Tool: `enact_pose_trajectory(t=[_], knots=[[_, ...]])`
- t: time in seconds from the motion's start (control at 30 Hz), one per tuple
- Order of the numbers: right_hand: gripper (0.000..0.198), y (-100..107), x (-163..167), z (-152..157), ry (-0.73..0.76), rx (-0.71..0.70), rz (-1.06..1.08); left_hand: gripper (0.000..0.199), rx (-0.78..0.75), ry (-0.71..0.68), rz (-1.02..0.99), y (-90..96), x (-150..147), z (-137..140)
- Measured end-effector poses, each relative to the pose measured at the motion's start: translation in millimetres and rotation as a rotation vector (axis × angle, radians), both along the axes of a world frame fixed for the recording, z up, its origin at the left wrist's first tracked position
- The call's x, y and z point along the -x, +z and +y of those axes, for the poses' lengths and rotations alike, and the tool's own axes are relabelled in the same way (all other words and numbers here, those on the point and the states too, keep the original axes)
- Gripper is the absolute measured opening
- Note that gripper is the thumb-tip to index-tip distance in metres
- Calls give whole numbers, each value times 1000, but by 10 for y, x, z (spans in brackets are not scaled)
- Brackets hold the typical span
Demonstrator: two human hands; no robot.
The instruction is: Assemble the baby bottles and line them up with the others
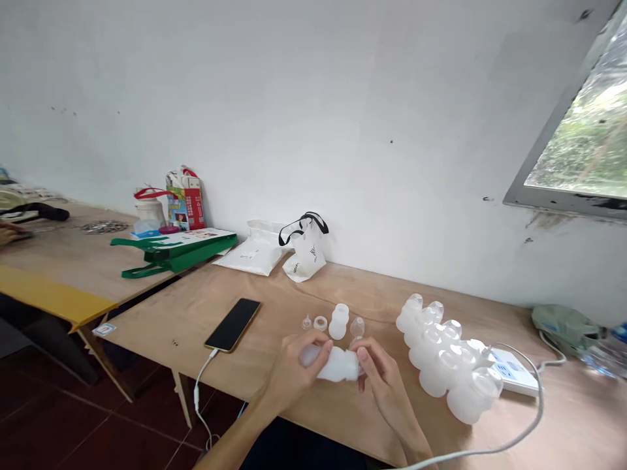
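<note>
Head view shows the left hand (pixel 294 362) wrapped around a white bottle (pixel 339 365), lying sideways over the near part of the table (pixel 166 333). The right hand (pixel 385 378) has its fingertips closed on the neck end, at three o'clock. From this bottle, a second bottle (pixel 339 322) stands at twelve, a clear cap (pixel 358 326) at one, grouped bottles (pixel 435 359) at three, a phone (pixel 234 324) at ten.
</note>
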State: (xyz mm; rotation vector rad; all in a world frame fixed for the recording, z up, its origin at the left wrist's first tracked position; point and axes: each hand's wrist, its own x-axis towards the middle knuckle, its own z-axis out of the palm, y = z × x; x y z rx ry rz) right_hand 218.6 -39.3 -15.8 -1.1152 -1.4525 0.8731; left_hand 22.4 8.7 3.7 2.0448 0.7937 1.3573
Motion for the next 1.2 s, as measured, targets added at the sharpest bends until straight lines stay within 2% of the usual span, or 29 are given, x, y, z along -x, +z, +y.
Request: enact_pose_trajectory(t=[0.07,0.13,0.2,0.27,0.37,0.47,0.57,0.63,0.67,0.73,0.8,0.87,0.97,1.07,1.2], knots=[[39,22,-17,-28,85,-2,-3,28,101,-4,-66,1,29,67],[44,29,-17,-51,128,2,-28,30,176,-51,-97,3,53,111],[44,17,0,-60,114,5,-37,30,167,-66,-94,0,64,122],[42,-5,27,-52,79,23,-4,26,53,-21,-63,-9,66,105],[47,-27,73,-19,55,80,95,11,-272,59,-4,-34,75,64],[50,-26,113,12,96,116,188,13,-573,103,36,-69,107,56],[52,-23,146,24,137,130,225,16,-704,99,42,-95,132,82],[52,-28,161,17,130,125,224,15,-641,64,13,-91,129,100],[50,-31,165,8,120,120,219,12,-551,40,-1,-81,122,105],[47,-39,159,-19,108,112,200,16,-285,-13,-3,-52,107,112],[47,-45,137,-52,104,95,169,32,-27,-77,40,-20,101,115],[49,-45,104,-77,93,61,132,40,129,-170,105,5,105,116],[48,-37,60,-71,74,39,119,38,244,-293,177,32,107,106],[50,-35,42,-15,45,71,138,45,335,-358,237,36,81,82],[51,-73,43,63,16,135,59,50,367,-338,369,-62,49,85]])
